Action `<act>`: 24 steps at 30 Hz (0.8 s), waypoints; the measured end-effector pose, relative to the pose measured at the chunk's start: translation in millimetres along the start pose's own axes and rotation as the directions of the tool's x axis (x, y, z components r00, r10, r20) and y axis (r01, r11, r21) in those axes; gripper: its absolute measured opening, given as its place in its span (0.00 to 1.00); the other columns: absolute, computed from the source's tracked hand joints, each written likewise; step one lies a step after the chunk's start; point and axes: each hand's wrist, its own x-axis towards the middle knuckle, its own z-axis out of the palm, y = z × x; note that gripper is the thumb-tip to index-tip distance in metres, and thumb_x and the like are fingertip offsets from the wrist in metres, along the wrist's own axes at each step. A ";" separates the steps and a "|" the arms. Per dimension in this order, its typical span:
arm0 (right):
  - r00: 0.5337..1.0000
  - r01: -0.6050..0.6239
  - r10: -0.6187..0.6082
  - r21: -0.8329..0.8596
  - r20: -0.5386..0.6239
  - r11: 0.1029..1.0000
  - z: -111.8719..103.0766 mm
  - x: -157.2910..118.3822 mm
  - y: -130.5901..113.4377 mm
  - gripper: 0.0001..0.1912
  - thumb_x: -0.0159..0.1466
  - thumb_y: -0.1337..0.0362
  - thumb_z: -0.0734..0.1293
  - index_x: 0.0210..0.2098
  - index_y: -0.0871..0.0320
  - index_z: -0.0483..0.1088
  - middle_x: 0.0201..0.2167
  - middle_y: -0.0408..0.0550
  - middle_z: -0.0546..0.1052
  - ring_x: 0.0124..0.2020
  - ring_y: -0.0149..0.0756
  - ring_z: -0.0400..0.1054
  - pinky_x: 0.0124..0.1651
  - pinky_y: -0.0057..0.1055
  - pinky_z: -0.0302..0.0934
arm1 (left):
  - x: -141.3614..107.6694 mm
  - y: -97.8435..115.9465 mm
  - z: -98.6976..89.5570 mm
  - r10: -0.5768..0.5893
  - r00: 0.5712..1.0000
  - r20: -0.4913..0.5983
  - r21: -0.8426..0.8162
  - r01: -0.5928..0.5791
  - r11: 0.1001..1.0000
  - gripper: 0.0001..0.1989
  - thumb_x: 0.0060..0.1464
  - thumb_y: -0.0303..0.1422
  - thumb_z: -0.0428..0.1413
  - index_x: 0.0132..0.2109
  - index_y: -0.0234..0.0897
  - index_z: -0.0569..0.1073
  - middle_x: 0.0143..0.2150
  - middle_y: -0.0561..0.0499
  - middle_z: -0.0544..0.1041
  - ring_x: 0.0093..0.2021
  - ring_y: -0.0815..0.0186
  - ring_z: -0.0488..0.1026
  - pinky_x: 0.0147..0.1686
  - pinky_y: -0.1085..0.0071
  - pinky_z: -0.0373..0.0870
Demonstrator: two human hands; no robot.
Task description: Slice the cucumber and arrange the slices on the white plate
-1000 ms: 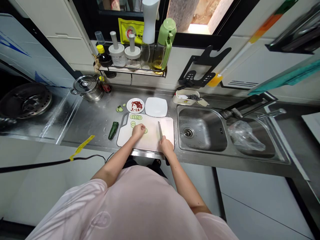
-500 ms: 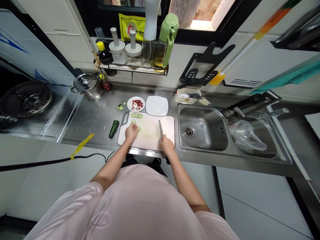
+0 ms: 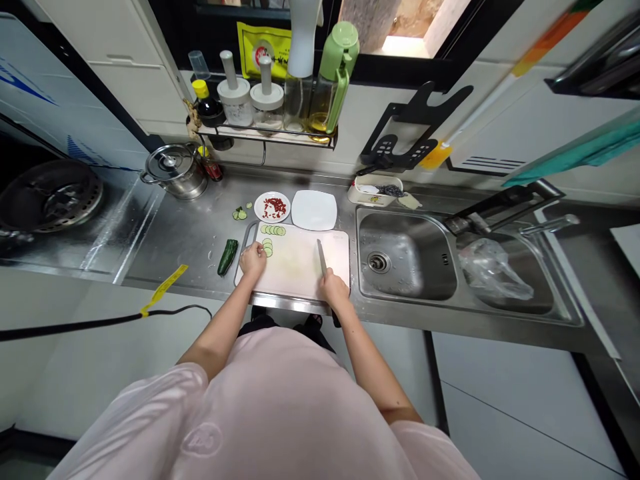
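White cutting board (image 3: pixel 300 267) near sink edge (image 3: pixel 357 257)

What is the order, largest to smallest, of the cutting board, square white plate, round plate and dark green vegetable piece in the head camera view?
1. Cutting board
2. Square white plate
3. Round plate, only slightly smaller than the square one
4. Dark green vegetable piece

Knife (image 3: pixel 321 257) handle buried in right hand (image 3: pixel 334 291); cucumber slices (image 3: pixel 267 248) partly under left fingers (image 3: pixel 259 249); white bottle (image 3: pixel 302 33) cut off by top edge; tray's dark contents (image 3: pixel 391 191) too small to tell.
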 end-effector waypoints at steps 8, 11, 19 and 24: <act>1.000 0.005 -0.005 0.001 -0.004 1.000 0.8 0.3 -0.2 0.15 0.67 0.66 0.51 0.50 0.59 0.60 0.42 0.58 0.75 0.45 0.44 0.70 0.43 0.37 0.59 | -3.8 9.7 7.5 0.128 0.991 -0.034 0.035 -0.127 0.991 0.15 0.53 0.38 0.54 0.47 0.42 0.71 0.49 0.44 0.70 0.51 0.56 0.65 0.48 0.65 0.62; 1.000 -0.005 0.005 -0.005 -0.009 1.000 1.0 0.4 -0.5 0.15 0.67 0.66 0.51 0.50 0.59 0.60 0.42 0.58 0.75 0.45 0.44 0.70 0.43 0.36 0.59 | -2.8 11.6 9.8 0.141 0.990 -0.010 0.048 -0.140 0.989 0.13 0.54 0.38 0.53 0.47 0.42 0.72 0.48 0.45 0.69 0.50 0.56 0.65 0.48 0.64 0.63; 1.000 -0.006 0.006 -0.014 -0.008 1.000 0.1 -0.2 -1.3 0.15 0.67 0.65 0.52 0.50 0.59 0.60 0.42 0.57 0.75 0.44 0.45 0.71 0.43 0.36 0.60 | 2.3 18.1 9.7 0.095 0.995 -0.003 0.099 -0.094 0.991 0.11 0.54 0.37 0.52 0.44 0.42 0.73 0.48 0.45 0.69 0.50 0.56 0.66 0.45 0.65 0.64; 1.000 -0.005 0.005 -0.006 -0.012 1.000 0.4 0.1 -1.0 0.14 0.67 0.66 0.51 0.50 0.59 0.60 0.41 0.58 0.75 0.44 0.45 0.71 0.43 0.37 0.60 | 5.0 18.0 10.4 0.094 0.996 -0.002 0.067 -0.094 0.993 0.10 0.54 0.34 0.52 0.43 0.42 0.73 0.46 0.44 0.70 0.48 0.56 0.67 0.42 0.65 0.65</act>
